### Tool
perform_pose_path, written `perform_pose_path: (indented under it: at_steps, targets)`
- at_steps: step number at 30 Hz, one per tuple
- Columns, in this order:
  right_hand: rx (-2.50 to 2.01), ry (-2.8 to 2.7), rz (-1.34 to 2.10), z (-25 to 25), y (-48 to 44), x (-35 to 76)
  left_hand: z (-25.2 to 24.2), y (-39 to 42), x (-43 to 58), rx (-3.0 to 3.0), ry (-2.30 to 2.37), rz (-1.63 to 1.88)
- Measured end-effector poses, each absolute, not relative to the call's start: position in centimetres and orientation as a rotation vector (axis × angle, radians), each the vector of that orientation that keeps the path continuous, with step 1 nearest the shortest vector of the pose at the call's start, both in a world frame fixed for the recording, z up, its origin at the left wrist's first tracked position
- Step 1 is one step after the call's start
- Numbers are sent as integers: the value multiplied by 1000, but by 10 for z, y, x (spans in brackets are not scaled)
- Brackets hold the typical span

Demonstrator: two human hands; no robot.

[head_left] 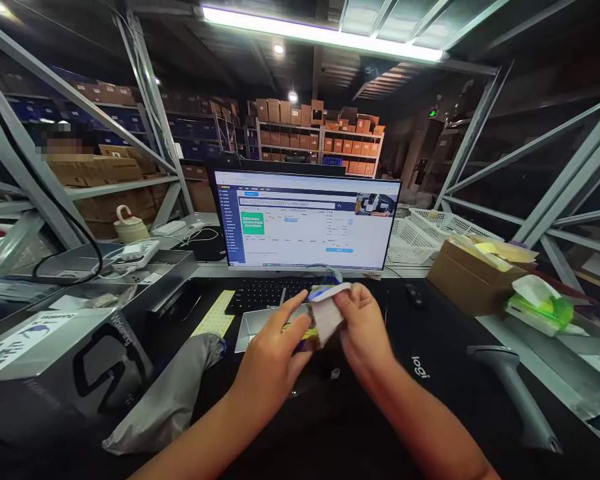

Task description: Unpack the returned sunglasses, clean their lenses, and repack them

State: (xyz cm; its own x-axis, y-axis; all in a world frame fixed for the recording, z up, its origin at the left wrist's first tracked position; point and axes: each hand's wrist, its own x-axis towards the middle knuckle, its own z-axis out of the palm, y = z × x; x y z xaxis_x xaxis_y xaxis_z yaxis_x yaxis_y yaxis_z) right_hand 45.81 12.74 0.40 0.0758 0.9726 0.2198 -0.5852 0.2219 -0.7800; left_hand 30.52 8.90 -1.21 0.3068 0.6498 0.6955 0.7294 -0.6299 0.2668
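We record the small packet [327, 317] as mottled white on its upper face, with yellow, blue and dark patches along its edges. We note a black keyboard [265, 295], a pale yellow pad [214, 313] patterned with rows of dots, a black desk mat [430, 347] with grey lettering, and a plain grey bag [167, 393]. We further find a white monitor screen [305, 220] with a green panel and navy sidebar, a brown cardboard box [473, 283], white lattice-patterned crates [420, 230], and a green-and-white pack [540, 310].
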Motion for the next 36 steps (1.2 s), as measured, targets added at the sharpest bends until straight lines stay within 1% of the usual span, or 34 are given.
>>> perform_pose_path:
  at_steps: [4, 6, 8, 12, 13, 15, 17, 19, 23, 25, 27, 30, 32, 34, 36]
  targets:
    - [-649, -1066, 906, -25, 101, 427, -20, 93, 304, -2301, -1289, -1481]
    - [-644, -1128, 798, -26, 94, 424, -22, 94, 302, -2280, -1249, -1549]
    - [-604, -1103, 926, -16, 97, 433, -21, 95, 302, -2291, -1192, -1498]
    - [-501, -737, 1451, 16, 118, 465, -21, 95, 308, -2299, -1044, -1203]
    - [-488, -658, 1511, 20, 123, 470, -21, 95, 310, -2300, -1018, -1152]
    - [-473, -595, 1523, 21, 129, 471, -24, 96, 312, -2293, -1024, -1115]
    - [-458, -628, 1410, 12, 126, 462, -28, 98, 312, -2257, -1083, -1143]
    - [-471, -748, 1210, -4, 118, 445, -32, 98, 309, -2219, -1117, -1232]
    - [-525, -1038, 763, -33, 100, 418, -35, 95, 304, -2242, -1267, -1566]
    - [-511, -1119, 670, -35, 97, 418, -36, 93, 304, -2245, -1348, -1686]
    - [-485, -1131, 836, -24, 100, 429, -36, 94, 305, -2211, -1269, -1671]
    - [-448, -882, 1356, 7, 110, 458, -37, 98, 307, -2175, -1034, -1426]
    - [-446, -682, 1561, 23, 116, 471, -37, 101, 309, -2171, -953, -1283]
    - [-437, -608, 1573, 25, 119, 471, -39, 104, 309, -2178, -967, -1244]
    - [-430, -644, 1442, 12, 116, 458, -41, 106, 306, -2184, -1057, -1311]
